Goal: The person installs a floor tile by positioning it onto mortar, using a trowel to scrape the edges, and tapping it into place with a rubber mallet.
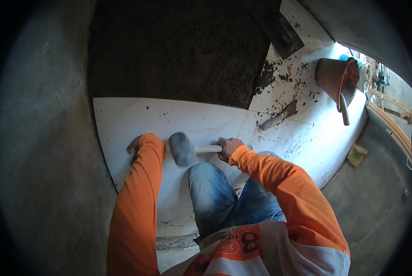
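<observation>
My right hand (pixel 230 149) has its fingers wrapped around the pale, straight handle of a mallet (pixel 183 150) with a thick, dark grey, rounded head. The head is blurred and points to my left, over a large, glossy white floor tile (pixel 137 117); I can't tell whether it touches the surface. My left hand (pixel 133 145) is down by the left part of that tile, beyond the mallet head, and so tucked behind my orange sleeve (pixel 139 207) that I can't tell whether its fingers are spread or curled. My 2 legs in faded blue jeans (pixel 210 193) bend just below the mallet. Along the tile's far edge lies a bed of dark, rough mortar (pixel 178 55). To my right, on adjoining white tiles (pixel 302 138) speckled with dark crumbs, lie a narrow, mortar-smeared hand tool (pixel 277 116) and, farther off, a dark, flat rectangular trowel (pixel 288 41), with a reddish-brown bucket (pixel 330 76) nearby.
</observation>
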Available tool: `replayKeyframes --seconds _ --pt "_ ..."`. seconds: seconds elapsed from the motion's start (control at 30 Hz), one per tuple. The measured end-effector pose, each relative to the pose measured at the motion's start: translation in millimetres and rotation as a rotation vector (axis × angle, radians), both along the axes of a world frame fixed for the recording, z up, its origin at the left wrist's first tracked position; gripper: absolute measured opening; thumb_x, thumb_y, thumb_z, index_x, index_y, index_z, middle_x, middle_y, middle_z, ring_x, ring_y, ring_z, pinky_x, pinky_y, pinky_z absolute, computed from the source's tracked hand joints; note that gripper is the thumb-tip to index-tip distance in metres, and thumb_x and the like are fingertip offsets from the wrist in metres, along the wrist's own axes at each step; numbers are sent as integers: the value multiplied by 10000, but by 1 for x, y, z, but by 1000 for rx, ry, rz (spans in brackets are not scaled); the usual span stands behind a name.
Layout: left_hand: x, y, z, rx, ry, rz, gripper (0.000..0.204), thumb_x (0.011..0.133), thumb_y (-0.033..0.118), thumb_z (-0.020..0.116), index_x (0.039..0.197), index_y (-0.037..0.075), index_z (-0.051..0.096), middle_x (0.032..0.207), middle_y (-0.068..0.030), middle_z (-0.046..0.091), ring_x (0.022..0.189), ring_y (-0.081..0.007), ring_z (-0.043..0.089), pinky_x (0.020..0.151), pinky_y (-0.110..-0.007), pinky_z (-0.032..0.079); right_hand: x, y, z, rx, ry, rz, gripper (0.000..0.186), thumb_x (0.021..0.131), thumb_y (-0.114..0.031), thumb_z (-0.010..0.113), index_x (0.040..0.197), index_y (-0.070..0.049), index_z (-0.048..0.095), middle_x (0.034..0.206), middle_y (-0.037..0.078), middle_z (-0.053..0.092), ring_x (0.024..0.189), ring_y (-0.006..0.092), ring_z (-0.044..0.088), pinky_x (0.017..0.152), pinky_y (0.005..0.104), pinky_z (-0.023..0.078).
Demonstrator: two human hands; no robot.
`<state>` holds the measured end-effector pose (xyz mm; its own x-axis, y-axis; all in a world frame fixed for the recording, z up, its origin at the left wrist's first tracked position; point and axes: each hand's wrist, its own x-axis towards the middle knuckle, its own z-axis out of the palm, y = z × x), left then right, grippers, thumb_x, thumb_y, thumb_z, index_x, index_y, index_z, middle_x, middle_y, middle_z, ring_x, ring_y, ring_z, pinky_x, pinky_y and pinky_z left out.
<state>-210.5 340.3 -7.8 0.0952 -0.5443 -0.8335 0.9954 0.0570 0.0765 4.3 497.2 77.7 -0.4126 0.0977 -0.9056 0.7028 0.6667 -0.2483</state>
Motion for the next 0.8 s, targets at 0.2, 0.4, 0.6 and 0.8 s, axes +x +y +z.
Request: replayKeyframes --seconds 0.2,0.4,0.6,0.8 --pt "-12 36 44 67 91 217 439 866 314 529 1263 125 514 1303 6 509 1189 -183 464 981 -424 384 27 10 -13 22 163 -56 202 762 -235 566 918 -107 571 814 115 644 761 315 635 682 419 505" --pt "-2 18 20 -57 188 151 413 863 308 529 1254 176 526 1304 19 507 1197 -170 460 971 -433 393 60 12 -20 23 217 98 295 759 -214 572 1006 -59 526 896 161 569 870 322 573 758 393 453" --pt "10 49 58 53 423 170 594 694 438 737 1217 225 551 1245 49 548 1140 -168 509 922 -376 445 88 34 -28 466 747 -455 594 767 -211 563 1304 -29 387 827 170 542 794 327 541 723 406 444" --pt "17 12 6 -80 500 42 834 489 493 860 1219 243 543 1266 37 528 1151 -170 500 946 -338 434 68 36 -22 224 236 -258 798 777 -159 484 1450 -114 58 799 156 644 720 324 615 703 429 429"
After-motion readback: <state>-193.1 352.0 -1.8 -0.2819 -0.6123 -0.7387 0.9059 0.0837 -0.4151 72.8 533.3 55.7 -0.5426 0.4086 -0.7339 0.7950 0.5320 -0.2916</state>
